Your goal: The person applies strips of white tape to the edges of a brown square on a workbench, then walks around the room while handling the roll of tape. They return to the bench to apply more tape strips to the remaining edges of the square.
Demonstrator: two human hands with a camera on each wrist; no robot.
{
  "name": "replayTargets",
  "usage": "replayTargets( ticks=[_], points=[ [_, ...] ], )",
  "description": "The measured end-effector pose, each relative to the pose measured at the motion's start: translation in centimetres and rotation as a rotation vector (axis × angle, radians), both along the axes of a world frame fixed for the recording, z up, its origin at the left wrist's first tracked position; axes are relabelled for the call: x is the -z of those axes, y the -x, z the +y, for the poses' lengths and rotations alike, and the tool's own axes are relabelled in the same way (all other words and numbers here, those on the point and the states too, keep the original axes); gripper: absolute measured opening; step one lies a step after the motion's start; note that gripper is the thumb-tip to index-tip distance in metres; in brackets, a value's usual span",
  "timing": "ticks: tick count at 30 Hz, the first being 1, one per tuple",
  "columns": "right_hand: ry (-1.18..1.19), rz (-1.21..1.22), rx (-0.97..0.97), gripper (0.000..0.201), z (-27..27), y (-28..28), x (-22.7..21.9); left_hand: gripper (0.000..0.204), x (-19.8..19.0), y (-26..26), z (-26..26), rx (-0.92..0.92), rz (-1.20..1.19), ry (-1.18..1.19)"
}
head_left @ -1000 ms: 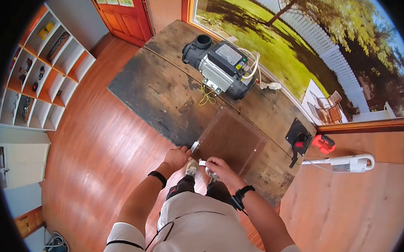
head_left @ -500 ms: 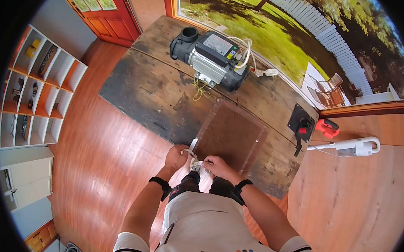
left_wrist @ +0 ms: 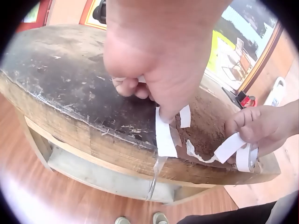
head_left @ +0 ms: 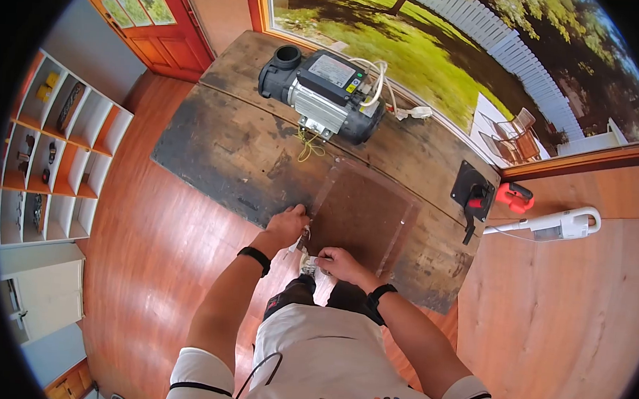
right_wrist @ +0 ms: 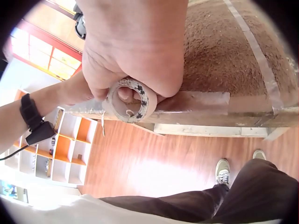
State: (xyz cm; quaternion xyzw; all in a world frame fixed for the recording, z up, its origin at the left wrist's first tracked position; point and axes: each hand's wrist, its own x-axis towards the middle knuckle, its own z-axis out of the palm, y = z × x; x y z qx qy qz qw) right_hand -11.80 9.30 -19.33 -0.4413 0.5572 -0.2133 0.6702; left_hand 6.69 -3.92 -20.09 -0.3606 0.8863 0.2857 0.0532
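At the near edge of the wooden table [head_left: 229,137] lies a brown rectangular sheet [head_left: 362,220] with clear strips along its borders. My left hand [head_left: 286,227] is at the sheet's left near corner; in the left wrist view its fingers curl over a bit of white tape, and its thumb touches a white strip [left_wrist: 164,135] that reaches over the table edge. My right hand [head_left: 343,264], a little to the right, grips a roll of white tape [right_wrist: 132,101]. A short white piece of tape [left_wrist: 228,147] extends from the right fingers, beside the roll.
A motor-like pump [head_left: 321,91] with a white cable stands at the table's back. On the right are a black plate-like tool [head_left: 473,189], a red tool [head_left: 515,197] and a white vacuum [head_left: 560,225]. Shelves [head_left: 62,143] stand left.
My left hand has moved up and right, from beside the table edge onto the sheet's corner. My right hand still grips the roll near the same edge. The head view has shifted slightly.
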Motion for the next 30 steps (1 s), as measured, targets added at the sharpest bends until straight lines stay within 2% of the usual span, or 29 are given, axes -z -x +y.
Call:
replayTargets(
  ticks=[5,9,11,18,20,21,23,30],
  points=[
    [0.020,0.064,0.005,0.024,0.1,0.0,-0.2,0.030,-0.7,0.1,1.0,-0.164,0.071,-0.095],
    [0.036,0.068,-0.020,0.021,0.1,0.0,-0.5,0.031,-0.7,0.0,1.4,-0.167,0.095,-0.065],
    [0.098,0.062,-0.007,0.022,0.2,0.0,0.1,0.031,-0.5,-0.1,1.8,-0.232,0.119,-0.084],
    [0.041,0.063,-0.009,0.022,0.1,-0.1,-0.1,0.030,1.0,-0.5,1.9,-0.139,0.140,-0.008],
    [0.079,0.055,0.003,0.022,0.3,-0.1,0.4,0.028,1.2,-0.4,2.0,-0.284,0.217,-0.075],
    [0.079,0.056,0.006,0.022,0.3,-0.1,0.4,0.028,1.2,-0.3,2.2,-0.281,0.218,-0.075],
    [0.099,0.064,0.005,0.021,0.4,0.0,0.3,0.022,1.4,0.0,2.5,-0.443,0.266,-0.064],
    [0.062,0.066,0.007,0.021,0.1,0.0,-0.5,0.024,0.8,0.3,2.0,-0.408,0.149,-0.109]
  ],
)
